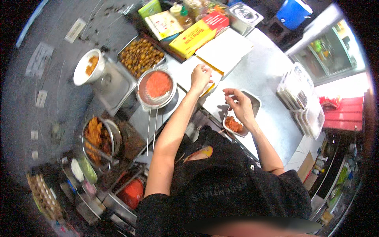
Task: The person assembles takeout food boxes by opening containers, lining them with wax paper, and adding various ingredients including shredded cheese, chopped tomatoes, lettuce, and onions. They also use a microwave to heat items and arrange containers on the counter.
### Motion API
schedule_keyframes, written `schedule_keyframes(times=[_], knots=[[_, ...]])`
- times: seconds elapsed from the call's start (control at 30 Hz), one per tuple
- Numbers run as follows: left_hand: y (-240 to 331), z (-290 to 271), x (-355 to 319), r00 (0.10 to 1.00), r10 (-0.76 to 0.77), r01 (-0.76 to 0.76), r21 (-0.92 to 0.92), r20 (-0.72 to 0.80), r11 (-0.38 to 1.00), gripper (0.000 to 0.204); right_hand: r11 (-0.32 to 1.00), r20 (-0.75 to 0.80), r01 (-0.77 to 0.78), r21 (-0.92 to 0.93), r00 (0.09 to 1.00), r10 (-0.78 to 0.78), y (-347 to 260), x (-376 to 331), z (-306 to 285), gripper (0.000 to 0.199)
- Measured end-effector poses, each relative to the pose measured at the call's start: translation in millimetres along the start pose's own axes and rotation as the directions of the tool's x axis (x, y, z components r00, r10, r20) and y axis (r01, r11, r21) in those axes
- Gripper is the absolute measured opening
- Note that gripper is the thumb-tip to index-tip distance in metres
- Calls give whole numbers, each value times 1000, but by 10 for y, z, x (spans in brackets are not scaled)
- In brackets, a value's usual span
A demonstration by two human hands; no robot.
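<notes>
My left hand (201, 78) is over a white sheet or board (190, 70) with a yellow edge. Its fingers are curled together, and whatever they hold, if anything, is hidden. Above a metal tray (254, 103) hovers my right hand (240, 104), fingers apart and nothing visible in it. Just under that hand sits a small white container (241, 132) with chunky orange-red food (233, 124) inside. Left of my left forearm, a long-handled mesh strainer (143, 91) holds a soft red-orange mass (158, 84).
A metal tray of small round brown food (141, 56) stands beyond the strainer, beside a white bowl (81, 71). Yellow-and-red boxes (193, 39) and bottles line the back. Stacked clear lids (297, 89) lie at right. A pot of orange-brown food (98, 136) is at lower left.
</notes>
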State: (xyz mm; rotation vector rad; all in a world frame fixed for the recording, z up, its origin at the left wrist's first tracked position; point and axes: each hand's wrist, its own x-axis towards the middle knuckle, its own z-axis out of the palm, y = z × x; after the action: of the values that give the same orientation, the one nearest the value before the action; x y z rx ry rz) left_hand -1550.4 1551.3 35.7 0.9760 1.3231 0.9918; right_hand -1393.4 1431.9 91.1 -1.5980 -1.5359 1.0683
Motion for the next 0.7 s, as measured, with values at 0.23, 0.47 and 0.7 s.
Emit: schedule_keyframes(times=[0.23, 0.47, 0.7], knots=[[-146, 452, 384, 990, -122, 137, -227, 75, 964, 51, 997, -221, -72, -6, 973, 68, 386, -162, -503, 22], [-136, 383, 309, 835, 501, -420, 326, -226, 847, 41, 999, -243, -33, 42, 969, 42, 286, -14, -647, 22], [436, -196, -908, 814, 568, -443, 502, -122, 743, 25, 978, -110, -51, 202, 991, 75, 35, 112, -547, 25]])
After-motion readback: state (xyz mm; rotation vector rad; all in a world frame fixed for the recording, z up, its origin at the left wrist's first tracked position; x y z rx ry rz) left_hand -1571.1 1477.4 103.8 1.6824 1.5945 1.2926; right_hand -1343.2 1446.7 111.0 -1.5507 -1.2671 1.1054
